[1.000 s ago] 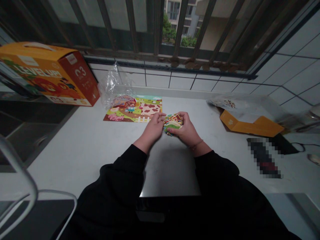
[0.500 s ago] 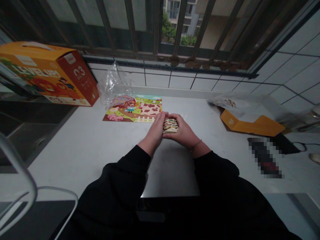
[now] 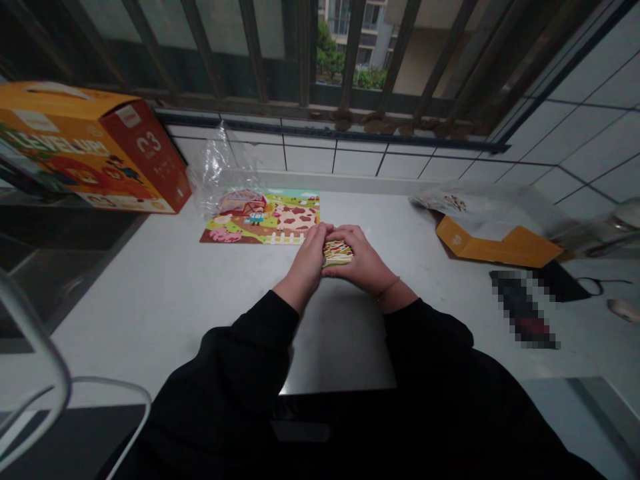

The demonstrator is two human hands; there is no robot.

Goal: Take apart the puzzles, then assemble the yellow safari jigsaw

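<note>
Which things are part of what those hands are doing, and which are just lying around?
Being used:
left hand
right hand
stack of colourful cards

Just lying around:
farm picture
big orange box
plastic bag
orange cardboard

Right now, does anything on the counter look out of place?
The orange box at the far left stands out: it looks tilted and seems to jut past the edge of the counter, though the wide view may exaggerate that. On the right, a dark object is pixelated, so I can't tell what it is.
</note>
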